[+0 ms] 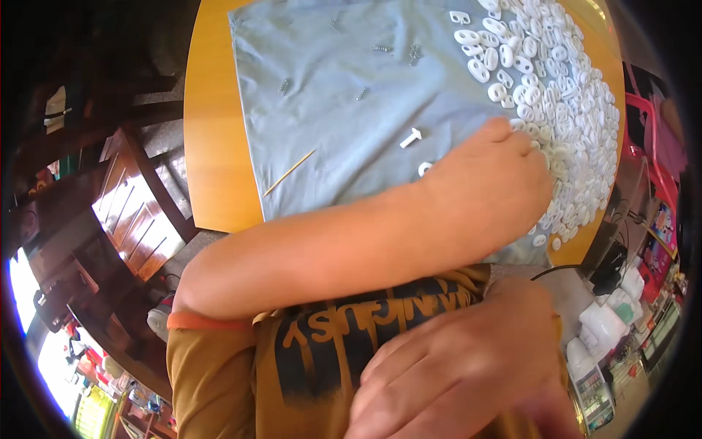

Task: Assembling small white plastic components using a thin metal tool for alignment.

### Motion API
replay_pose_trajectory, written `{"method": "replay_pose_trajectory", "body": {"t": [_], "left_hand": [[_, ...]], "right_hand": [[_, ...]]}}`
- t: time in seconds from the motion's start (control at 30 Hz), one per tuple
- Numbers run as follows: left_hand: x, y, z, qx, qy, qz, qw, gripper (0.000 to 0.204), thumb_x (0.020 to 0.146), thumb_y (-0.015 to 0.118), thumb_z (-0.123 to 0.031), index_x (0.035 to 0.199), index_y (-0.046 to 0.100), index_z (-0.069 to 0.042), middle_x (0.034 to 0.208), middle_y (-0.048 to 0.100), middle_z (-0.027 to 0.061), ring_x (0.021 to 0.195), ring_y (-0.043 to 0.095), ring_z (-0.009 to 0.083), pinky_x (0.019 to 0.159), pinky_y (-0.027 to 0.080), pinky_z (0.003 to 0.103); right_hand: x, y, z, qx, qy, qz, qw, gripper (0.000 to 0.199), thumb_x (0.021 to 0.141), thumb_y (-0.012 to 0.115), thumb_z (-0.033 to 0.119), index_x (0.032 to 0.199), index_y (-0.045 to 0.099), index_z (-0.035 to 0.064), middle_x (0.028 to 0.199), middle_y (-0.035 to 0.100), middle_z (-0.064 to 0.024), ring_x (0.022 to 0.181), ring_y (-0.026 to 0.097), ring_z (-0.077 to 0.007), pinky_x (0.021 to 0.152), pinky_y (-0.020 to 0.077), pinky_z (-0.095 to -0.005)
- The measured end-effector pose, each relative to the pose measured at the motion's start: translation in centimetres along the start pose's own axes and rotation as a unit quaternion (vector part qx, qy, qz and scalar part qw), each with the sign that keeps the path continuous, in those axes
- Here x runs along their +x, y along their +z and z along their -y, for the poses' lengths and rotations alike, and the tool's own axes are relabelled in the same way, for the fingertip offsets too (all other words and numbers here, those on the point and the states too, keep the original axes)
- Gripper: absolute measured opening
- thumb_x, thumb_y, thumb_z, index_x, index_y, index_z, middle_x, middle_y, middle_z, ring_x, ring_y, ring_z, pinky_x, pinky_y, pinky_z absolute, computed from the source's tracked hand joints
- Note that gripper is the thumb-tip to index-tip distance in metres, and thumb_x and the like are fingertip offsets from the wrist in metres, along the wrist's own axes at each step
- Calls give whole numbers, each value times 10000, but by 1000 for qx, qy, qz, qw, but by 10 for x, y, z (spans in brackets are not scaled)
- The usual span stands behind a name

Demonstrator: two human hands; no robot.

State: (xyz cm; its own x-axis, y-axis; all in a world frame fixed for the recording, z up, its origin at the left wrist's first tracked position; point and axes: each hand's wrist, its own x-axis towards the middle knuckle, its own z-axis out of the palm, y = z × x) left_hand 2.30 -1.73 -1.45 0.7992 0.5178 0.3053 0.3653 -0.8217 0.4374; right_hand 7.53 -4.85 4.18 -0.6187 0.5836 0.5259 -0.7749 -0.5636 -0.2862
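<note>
My left hand (497, 183) reaches across my body to the right and lies palm down on the near edge of a big pile of small white plastic pieces (563, 80). Its fingertips are buried in the pile, so any grip is hidden. A single white T-shaped piece (411, 137) lies just left of that hand on the grey cloth (329, 124), and another white piece (425, 168) peeks out at the wrist. My right hand (453, 366) is low against my brown printed shirt (307, 351), fingers curled together, with nothing visible in it.
The cloth covers a round wooden table (212, 146). Several small metal springs (414, 53) are scattered on the far part of the cloth, and a thin wooden stick (289, 173) lies at its left side. Wooden chairs (139, 197) stand to the left; shelves with goods (636, 307) to the right.
</note>
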Motion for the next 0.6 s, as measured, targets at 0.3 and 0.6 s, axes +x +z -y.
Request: {"method": "replay_pose_trajectory", "body": {"t": [0.3, 0.6], "left_hand": [[-92, -78, 13, -290, -244, -43, 924, 302, 655, 653, 54, 945, 616, -22, 785, 586, 100, 678, 565, 246, 606, 452, 322], [-120, -66, 2, -338, -291, -153, 882, 247, 659, 625, 130, 875, 618, 9, 729, 601, 98, 630, 568, 191, 555, 432, 259]], "right_hand": [[-1, -21, 52, -849, 127, -148, 491, 246, 629, 711, 14, 844, 594, -8, 751, 586, -92, 691, 566, -213, 596, 432, -320], [21, -78, 42, -897, 219, -67, 377, 135, 707, 613, -7, 815, 543, 32, 736, 519, -86, 699, 499, -276, 611, 403, -356]]}}
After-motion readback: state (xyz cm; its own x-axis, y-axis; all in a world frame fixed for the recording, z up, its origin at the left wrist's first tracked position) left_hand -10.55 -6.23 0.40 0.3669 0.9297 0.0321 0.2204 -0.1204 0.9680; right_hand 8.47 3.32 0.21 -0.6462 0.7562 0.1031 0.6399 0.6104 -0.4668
